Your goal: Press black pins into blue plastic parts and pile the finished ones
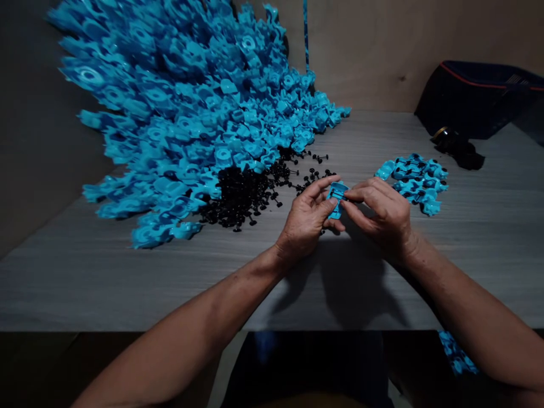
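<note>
My left hand (304,221) is closed round a small blue plastic toy car body (336,199), thumb on top, with its hollow underside turned up. From the right, my right hand (380,212) pinches a black wheel axle (345,194) at the side of the body; the fingertips hide most of it. Just behind and left of my hands lies a heap of loose black wheel axles (242,195), each a thin rod with a small wheel at both ends. Over that rises a big pile of blue toy car bodies (191,107).
Several blue car bodies with black wheels (419,178) lie grouped to the right. Behind them are a dark object with a gold-coloured ring (457,147) and a dark bin with a red line (471,96). More blue pieces (457,351) show below the front edge of the grey table (106,283).
</note>
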`<move>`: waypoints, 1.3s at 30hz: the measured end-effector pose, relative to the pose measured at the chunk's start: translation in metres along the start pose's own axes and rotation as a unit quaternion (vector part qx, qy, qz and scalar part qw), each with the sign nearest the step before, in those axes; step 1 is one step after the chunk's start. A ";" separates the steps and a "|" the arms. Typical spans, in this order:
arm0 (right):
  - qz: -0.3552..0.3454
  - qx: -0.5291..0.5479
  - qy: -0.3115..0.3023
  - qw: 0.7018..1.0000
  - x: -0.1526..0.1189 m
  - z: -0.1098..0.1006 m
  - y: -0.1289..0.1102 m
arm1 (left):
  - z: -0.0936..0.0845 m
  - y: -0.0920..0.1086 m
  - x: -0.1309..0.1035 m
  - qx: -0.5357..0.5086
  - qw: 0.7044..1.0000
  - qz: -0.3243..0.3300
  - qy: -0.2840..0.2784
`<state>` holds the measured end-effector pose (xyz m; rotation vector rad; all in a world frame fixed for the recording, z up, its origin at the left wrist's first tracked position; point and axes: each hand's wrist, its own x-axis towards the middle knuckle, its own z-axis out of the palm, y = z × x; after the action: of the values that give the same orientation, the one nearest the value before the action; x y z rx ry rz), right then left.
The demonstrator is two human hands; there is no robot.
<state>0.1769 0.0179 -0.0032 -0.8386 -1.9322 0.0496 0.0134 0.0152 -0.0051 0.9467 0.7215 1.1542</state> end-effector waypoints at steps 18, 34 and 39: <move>-0.055 -0.074 0.008 0.996 -0.001 0.001 -0.003 | 0.000 -0.003 -0.001 0.016 1.000 -0.001 -0.014; -0.088 -0.080 0.036 0.992 0.001 0.001 -0.004 | -0.003 -0.005 0.000 0.029 0.999 0.023 -0.015; -0.068 -0.083 0.025 0.994 0.001 0.001 -0.002 | -0.002 -0.004 -0.002 0.025 0.999 0.021 -0.013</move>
<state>0.1751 0.0170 -0.0021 -0.8069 -1.9601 -0.2141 0.0130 0.0132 -0.0099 1.0222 0.7145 1.1634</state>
